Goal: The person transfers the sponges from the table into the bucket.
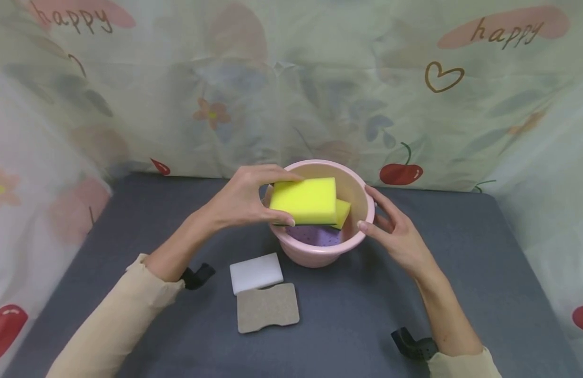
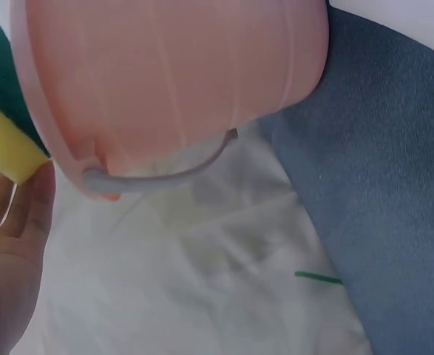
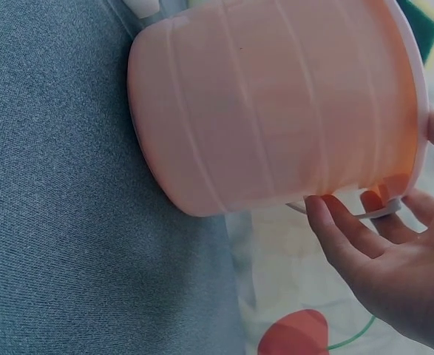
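Note:
My left hand (image 1: 244, 197) pinches a yellow sponge (image 1: 304, 201) between thumb and fingers, over the mouth of a pink bucket (image 1: 312, 257). In the left wrist view a dark green scouring layer (image 2: 6, 81) shows on the held sponge. My right hand (image 1: 402, 244) grips the bucket's right rim, thumb at the edge and fingers round the outside near the handle (image 3: 383, 212). Inside the bucket lie another yellow sponge (image 1: 343, 211), partly hidden by the held one, and something purple with dark specks (image 1: 315, 236).
In front of the bucket, slightly left, a white block (image 1: 256, 273) lies against a flat grey-brown pad (image 1: 268, 310) with a notched edge. Both rest on the dark grey table (image 1: 348, 325). A printed curtain (image 1: 291, 94) hangs behind and at both sides.

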`<state>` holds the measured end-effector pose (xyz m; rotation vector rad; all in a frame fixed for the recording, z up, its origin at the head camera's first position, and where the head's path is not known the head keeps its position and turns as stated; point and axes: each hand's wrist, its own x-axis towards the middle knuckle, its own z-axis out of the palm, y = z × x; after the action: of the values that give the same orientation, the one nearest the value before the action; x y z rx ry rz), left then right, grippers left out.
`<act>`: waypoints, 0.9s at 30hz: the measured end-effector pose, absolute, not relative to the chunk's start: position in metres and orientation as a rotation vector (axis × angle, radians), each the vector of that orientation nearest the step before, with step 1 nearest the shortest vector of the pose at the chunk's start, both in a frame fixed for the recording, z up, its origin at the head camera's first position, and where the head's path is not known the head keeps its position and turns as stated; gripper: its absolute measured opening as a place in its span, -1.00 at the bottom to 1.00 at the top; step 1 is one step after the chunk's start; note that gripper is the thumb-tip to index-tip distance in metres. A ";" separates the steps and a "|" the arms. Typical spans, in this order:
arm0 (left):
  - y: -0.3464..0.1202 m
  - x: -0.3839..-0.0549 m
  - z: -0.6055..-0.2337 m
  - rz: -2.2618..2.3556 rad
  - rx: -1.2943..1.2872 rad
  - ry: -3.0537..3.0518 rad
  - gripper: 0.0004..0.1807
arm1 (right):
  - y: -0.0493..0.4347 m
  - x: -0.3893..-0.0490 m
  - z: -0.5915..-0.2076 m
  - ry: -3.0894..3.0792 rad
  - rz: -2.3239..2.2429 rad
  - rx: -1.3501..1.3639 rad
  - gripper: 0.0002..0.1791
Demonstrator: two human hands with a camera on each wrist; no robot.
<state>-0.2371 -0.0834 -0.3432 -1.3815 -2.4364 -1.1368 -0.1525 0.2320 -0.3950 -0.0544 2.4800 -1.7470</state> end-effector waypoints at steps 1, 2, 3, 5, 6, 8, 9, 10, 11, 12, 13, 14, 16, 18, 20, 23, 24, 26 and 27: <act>-0.082 -0.238 -0.344 -1.131 -1.388 -2.435 -0.20 | 0.232 -0.153 -0.395 2.478 -1.752 -0.056 -0.14; -0.080 -0.238 -0.344 -1.121 -1.395 -2.435 -0.20 | 0.232 -0.153 -0.395 2.478 -1.755 -0.057 -0.15; -0.078 -0.238 -0.345 -1.109 -1.401 -2.440 -0.20 | 0.232 -0.153 -0.395 2.481 -1.754 -0.059 -0.15; -0.075 -0.239 -0.346 -1.096 -1.409 -2.457 -0.21 | 0.232 -0.153 -0.395 2.484 -1.754 -0.064 -0.15; -0.073 -0.239 -0.346 -1.087 -1.413 -2.468 -0.21 | 0.232 -0.153 -0.395 2.487 -1.752 -0.067 -0.15; -0.071 -0.238 -0.348 -1.070 -1.418 -2.496 -0.23 | 0.232 -0.153 -0.396 2.498 -1.743 -0.069 -0.15; -0.070 -0.238 -0.348 -1.062 -1.420 -2.509 -0.23 | 0.232 -0.153 -0.396 2.502 -1.739 -0.069 -0.15; -0.069 -0.237 -0.349 -1.057 -1.423 -2.519 -0.23 | 0.232 -0.153 -0.397 2.505 -1.736 -0.068 -0.15; -0.068 -0.237 -0.350 -1.049 -1.424 -2.526 -0.24 | 0.232 -0.152 -0.397 2.502 -1.738 -0.069 -0.15; -0.067 -0.236 -0.350 -1.041 -1.426 -2.531 -0.24 | 0.233 -0.152 -0.398 2.500 -1.738 -0.067 -0.15; -0.066 -0.236 -0.351 -1.035 -1.426 -2.532 -0.25 | 0.233 -0.152 -0.398 2.498 -1.739 -0.067 -0.15; -0.065 -0.236 -0.351 -1.029 -1.428 -2.529 -0.25 | 0.233 -0.152 -0.398 2.497 -1.738 -0.066 -0.15; -0.063 -0.236 -0.352 -1.022 -1.432 -2.525 -0.25 | 0.234 -0.152 -0.398 2.493 -1.741 -0.068 -0.14; -0.062 -0.236 -0.353 -1.011 -1.433 -2.524 -0.26 | 0.233 -0.152 -0.398 2.493 -1.740 -0.065 -0.14; -0.062 -0.237 -0.354 -1.009 -1.441 -2.527 -0.25 | 0.233 -0.152 -0.399 2.500 -1.735 -0.066 -0.13; -0.062 -0.236 -0.356 -0.999 -1.449 -2.544 -0.24 | 0.233 -0.152 -0.399 2.502 -1.735 -0.069 -0.13; -0.061 -0.236 -0.357 -0.998 -1.451 -2.549 -0.24 | 0.233 -0.152 -0.399 2.501 -1.737 -0.073 -0.13; -0.061 -0.235 -0.358 -0.993 -1.456 -2.557 -0.23 | 0.233 -0.152 -0.399 2.499 -1.740 -0.079 -0.13; -0.061 -0.235 -0.358 -0.987 -1.458 -2.560 -0.24 | 0.233 -0.153 -0.399 2.497 -1.743 -0.084 -0.13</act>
<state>-0.2349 -0.0613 -0.3580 -1.4579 -2.5604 -0.9873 -0.1526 0.2327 -0.3986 -0.0842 2.4972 -1.7432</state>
